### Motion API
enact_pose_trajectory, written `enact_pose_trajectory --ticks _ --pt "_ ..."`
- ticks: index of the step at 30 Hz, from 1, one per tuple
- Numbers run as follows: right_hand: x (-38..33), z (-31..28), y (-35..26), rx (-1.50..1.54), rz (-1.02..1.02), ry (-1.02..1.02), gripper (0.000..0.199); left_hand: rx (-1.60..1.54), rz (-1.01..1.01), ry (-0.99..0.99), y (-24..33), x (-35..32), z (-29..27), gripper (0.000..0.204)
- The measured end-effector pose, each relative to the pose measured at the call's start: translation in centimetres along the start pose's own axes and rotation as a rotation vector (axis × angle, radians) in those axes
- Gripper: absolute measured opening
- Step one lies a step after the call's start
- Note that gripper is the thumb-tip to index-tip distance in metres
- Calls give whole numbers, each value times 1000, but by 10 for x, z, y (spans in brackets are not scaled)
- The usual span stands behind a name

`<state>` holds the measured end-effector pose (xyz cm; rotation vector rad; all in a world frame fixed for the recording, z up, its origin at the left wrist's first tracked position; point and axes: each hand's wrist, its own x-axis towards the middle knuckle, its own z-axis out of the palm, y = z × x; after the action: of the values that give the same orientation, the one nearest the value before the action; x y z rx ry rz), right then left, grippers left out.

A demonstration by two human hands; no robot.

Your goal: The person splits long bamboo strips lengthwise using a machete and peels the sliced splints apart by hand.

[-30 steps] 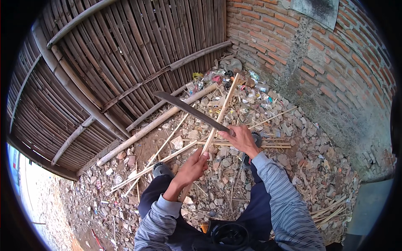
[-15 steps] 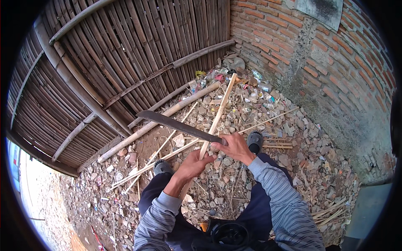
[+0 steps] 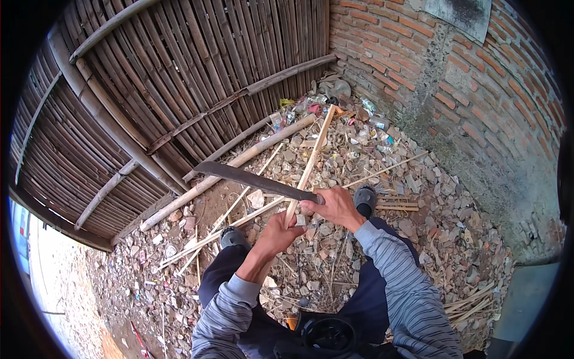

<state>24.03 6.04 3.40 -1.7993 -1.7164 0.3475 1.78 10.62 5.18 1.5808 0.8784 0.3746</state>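
Observation:
A dark, long-bladed machete (image 3: 251,180) lies across a pale split-bamboo strip (image 3: 317,148), its broad tip pointing left. My right hand (image 3: 338,208) is closed round the machete's handle, just right of the strip. Below the blade, my left hand (image 3: 278,232) grips the strip near its lower part, thumb toward the right. The strip slants away from me toward the far rubble, and its near end is mostly hidden behind my left hand and forearm. Blade and strip cross close above both hands; whether the edge has bitten into the strip I cannot tell.
Stony, littered ground (image 3: 299,287) surrounds my feet. More bamboo strips (image 3: 224,234) lie at left, others (image 3: 472,304) at lower right. A bamboo pole (image 3: 227,173) rests along the bamboo slat wall (image 3: 209,66). A brick wall (image 3: 472,113) stands at right.
My left hand has shifted slightly up along the strip, closer to the blade. The machete's tip has dipped a little toward me; my right hand keeps its grip.

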Motion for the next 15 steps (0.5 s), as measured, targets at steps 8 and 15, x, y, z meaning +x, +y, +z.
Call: enact_pose_trajectory --ticks 8,15 --pt "-6 10 -9 49 63 22 75 0 -21 -2 2 0 -3 39" --pt "-6 7 -9 -29 -23 -37 66 18 72 32 -13 8 1 39"
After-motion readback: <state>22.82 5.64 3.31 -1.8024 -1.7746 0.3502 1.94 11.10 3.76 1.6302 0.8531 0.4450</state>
